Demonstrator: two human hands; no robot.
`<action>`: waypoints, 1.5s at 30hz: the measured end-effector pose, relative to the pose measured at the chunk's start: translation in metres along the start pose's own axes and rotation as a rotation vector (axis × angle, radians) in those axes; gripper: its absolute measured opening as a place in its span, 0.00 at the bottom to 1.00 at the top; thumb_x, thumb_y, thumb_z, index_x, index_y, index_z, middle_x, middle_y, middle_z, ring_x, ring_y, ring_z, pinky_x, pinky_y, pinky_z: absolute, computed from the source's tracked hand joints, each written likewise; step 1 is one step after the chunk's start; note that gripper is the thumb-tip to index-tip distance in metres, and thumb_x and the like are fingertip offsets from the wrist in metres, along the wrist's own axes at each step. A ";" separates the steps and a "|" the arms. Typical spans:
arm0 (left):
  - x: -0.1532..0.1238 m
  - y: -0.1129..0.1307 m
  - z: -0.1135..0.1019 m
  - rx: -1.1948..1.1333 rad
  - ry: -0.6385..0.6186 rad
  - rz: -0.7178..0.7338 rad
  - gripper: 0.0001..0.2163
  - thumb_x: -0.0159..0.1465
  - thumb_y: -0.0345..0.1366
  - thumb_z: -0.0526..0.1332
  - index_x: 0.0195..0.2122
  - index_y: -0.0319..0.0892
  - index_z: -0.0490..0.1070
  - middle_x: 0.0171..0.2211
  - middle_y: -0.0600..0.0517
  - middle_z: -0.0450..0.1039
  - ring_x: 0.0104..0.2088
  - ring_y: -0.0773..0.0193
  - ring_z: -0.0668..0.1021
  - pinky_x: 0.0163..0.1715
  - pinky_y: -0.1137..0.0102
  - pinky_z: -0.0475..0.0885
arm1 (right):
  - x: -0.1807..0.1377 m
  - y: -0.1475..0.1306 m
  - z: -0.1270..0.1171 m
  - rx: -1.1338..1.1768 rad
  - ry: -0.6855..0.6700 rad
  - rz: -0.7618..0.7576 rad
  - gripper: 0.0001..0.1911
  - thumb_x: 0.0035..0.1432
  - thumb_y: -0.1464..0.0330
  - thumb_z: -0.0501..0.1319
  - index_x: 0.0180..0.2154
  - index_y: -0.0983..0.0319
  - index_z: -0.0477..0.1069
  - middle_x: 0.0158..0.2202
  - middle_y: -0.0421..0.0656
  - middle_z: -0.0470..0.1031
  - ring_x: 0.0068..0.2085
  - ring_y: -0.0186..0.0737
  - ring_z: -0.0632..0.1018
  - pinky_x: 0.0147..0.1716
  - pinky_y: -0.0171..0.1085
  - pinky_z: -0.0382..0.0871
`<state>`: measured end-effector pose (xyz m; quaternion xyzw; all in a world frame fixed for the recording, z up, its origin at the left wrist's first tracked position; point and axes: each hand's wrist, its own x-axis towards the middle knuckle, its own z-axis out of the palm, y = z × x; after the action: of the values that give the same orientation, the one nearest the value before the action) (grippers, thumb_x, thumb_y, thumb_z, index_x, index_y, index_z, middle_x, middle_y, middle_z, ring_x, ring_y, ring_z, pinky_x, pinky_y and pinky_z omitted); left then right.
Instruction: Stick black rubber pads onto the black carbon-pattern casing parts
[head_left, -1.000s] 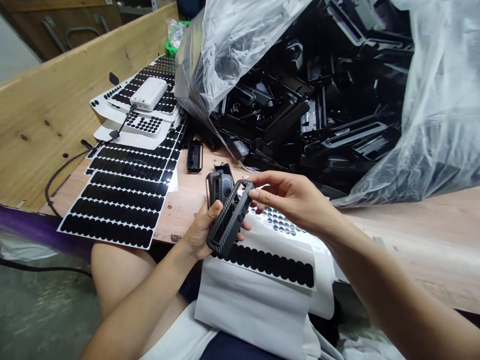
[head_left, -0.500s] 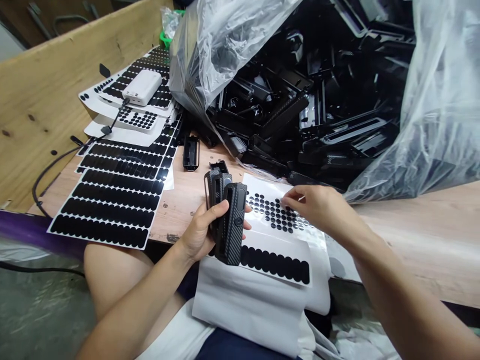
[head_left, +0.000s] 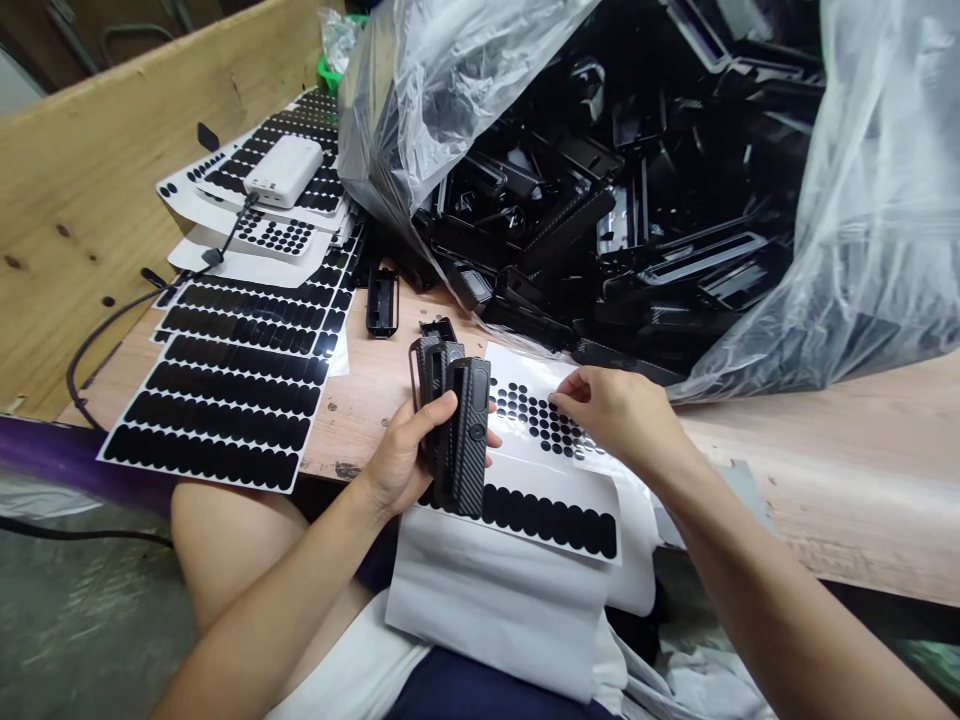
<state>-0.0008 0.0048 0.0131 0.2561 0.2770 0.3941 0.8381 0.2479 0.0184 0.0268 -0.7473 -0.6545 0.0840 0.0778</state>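
My left hand (head_left: 405,455) is wrapped around several black plastic casings (head_left: 471,440) with a carbon-fibre pattern, held upright side by side over the table's front edge. To their right lies a white sheet of small round black stickers (head_left: 555,428). Thumb and forefinger of my right hand (head_left: 626,408) are pinched together at the upper edge of these dots; whatever is between the fingertips is too small to make out. Below the dots is a sheet with a row of larger black stickers (head_left: 555,522), partly behind the casings. White backing paper (head_left: 502,590) hangs over my lap.
A large clear plastic bag (head_left: 427,120) full of black casings (head_left: 570,225) fills the back. One loose casing (head_left: 382,303) lies on the table. At left are stacked sticker sheets (head_left: 217,420), a white power bank (head_left: 285,170) with a black cable (head_left: 94,345), and a wooden board (head_left: 135,150).
My right hand has shifted slightly left over the small round stickers, its fingers still pinched. The left hand keeps its grip on the casings, almost unmoved.
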 end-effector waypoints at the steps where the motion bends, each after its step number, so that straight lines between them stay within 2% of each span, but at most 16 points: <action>1: 0.000 -0.001 -0.001 -0.006 -0.004 0.005 0.26 0.59 0.54 0.73 0.44 0.34 0.77 0.30 0.45 0.80 0.26 0.61 0.81 0.27 0.70 0.79 | -0.004 -0.001 -0.001 0.019 0.012 0.013 0.08 0.56 0.65 0.64 0.26 0.57 0.77 0.26 0.44 0.82 0.28 0.47 0.79 0.28 0.42 0.65; 3: 0.001 -0.002 -0.001 -0.022 -0.014 0.013 0.25 0.59 0.53 0.73 0.44 0.34 0.77 0.30 0.45 0.80 0.26 0.61 0.81 0.27 0.70 0.79 | -0.013 -0.005 -0.005 0.134 0.039 0.051 0.09 0.57 0.62 0.64 0.28 0.58 0.77 0.28 0.45 0.82 0.30 0.48 0.80 0.30 0.43 0.67; 7: 0.002 -0.005 -0.002 -0.047 -0.005 0.025 0.23 0.59 0.50 0.74 0.43 0.35 0.77 0.34 0.45 0.81 0.28 0.61 0.82 0.27 0.70 0.80 | -0.030 -0.023 -0.024 0.634 -0.021 0.057 0.18 0.55 0.50 0.69 0.31 0.59 0.79 0.30 0.45 0.81 0.32 0.45 0.79 0.32 0.42 0.71; 10: 0.001 -0.005 -0.002 -0.046 0.020 0.027 0.22 0.58 0.49 0.75 0.43 0.35 0.76 0.35 0.45 0.82 0.27 0.62 0.82 0.27 0.70 0.80 | -0.036 -0.044 -0.040 0.882 -0.154 -0.015 0.23 0.49 0.47 0.74 0.30 0.60 0.79 0.28 0.43 0.78 0.29 0.39 0.76 0.28 0.38 0.72; 14: 0.002 -0.006 -0.001 -0.057 0.020 0.026 0.24 0.57 0.51 0.76 0.42 0.36 0.76 0.35 0.45 0.82 0.30 0.58 0.84 0.26 0.69 0.81 | -0.037 -0.067 -0.046 1.104 -0.418 -0.069 0.23 0.48 0.48 0.76 0.28 0.61 0.78 0.28 0.42 0.77 0.26 0.35 0.74 0.25 0.36 0.73; 16: 0.002 -0.006 -0.002 -0.066 0.023 0.023 0.24 0.56 0.51 0.77 0.42 0.36 0.75 0.32 0.47 0.81 0.28 0.60 0.83 0.26 0.69 0.81 | -0.038 -0.073 -0.043 1.121 -0.468 -0.075 0.22 0.49 0.49 0.77 0.28 0.61 0.79 0.27 0.42 0.77 0.26 0.34 0.73 0.25 0.34 0.74; 21: 0.001 -0.008 -0.004 -0.086 0.055 0.031 0.25 0.54 0.51 0.78 0.42 0.38 0.74 0.28 0.52 0.79 0.24 0.63 0.81 0.26 0.71 0.81 | -0.038 -0.075 -0.037 1.099 -0.470 -0.082 0.18 0.50 0.54 0.77 0.29 0.61 0.80 0.27 0.40 0.76 0.26 0.33 0.72 0.27 0.33 0.73; 29: 0.002 -0.007 -0.005 -0.063 0.016 0.018 0.27 0.55 0.53 0.77 0.45 0.38 0.74 0.32 0.49 0.81 0.23 0.61 0.82 0.20 0.72 0.78 | -0.038 -0.080 -0.041 1.061 -0.459 -0.089 0.17 0.49 0.54 0.78 0.28 0.60 0.80 0.25 0.39 0.74 0.26 0.34 0.73 0.27 0.33 0.73; 39: 0.003 -0.010 -0.006 -0.087 0.015 0.029 0.27 0.55 0.52 0.77 0.47 0.39 0.74 0.33 0.49 0.82 0.31 0.56 0.85 0.23 0.71 0.80 | -0.040 -0.079 -0.038 1.100 -0.438 -0.081 0.19 0.50 0.52 0.77 0.29 0.60 0.79 0.27 0.40 0.76 0.28 0.34 0.76 0.29 0.33 0.74; 45: 0.003 -0.010 -0.006 -0.090 0.019 0.022 0.29 0.54 0.52 0.78 0.48 0.38 0.75 0.32 0.48 0.82 0.30 0.56 0.85 0.24 0.69 0.81 | -0.039 -0.077 -0.036 1.166 -0.501 -0.064 0.18 0.49 0.53 0.78 0.29 0.60 0.79 0.28 0.39 0.76 0.28 0.34 0.76 0.29 0.33 0.74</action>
<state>0.0022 0.0028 0.0021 0.2176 0.2642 0.4179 0.8416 0.1771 -0.0108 0.0805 -0.5199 -0.5217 0.5964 0.3191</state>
